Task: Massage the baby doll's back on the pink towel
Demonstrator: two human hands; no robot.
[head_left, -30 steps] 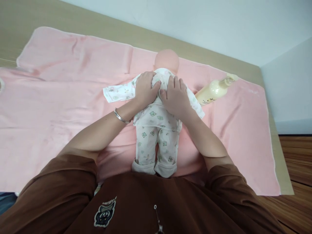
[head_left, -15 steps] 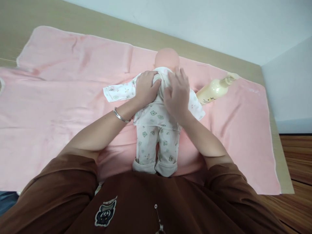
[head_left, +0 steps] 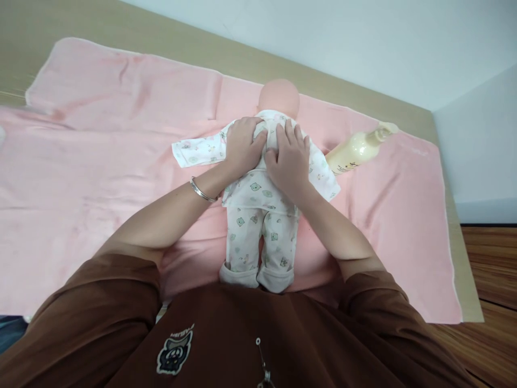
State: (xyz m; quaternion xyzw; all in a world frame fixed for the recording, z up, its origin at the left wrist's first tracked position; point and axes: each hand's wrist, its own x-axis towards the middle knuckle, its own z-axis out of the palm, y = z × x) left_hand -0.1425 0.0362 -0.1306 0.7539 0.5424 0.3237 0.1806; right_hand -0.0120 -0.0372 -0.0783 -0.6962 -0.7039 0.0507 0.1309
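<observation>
A baby doll lies face down, its bald head toward the far side. It wears a white printed top and matching trousers with turned-up cuffs. My left hand rests flat on the left of the doll's upper back, fingers stretched out and thumb pointing inward. On the right of the back lies my right hand, open, its fingers slightly spread toward the shoulder. Both palms press on the cloth, and neither hand grips anything. The top's sleeves stretch out to either side.
A pink blanket covers much of the wooden table. A pale yellow pump bottle lies on its side to the right of the doll. Behind the table stands a white wall; wooden flooring shows at the right.
My right hand has come down from a raised, tilted pose near the doll's neck and now lies flat on its back. The left hand stays in place.
</observation>
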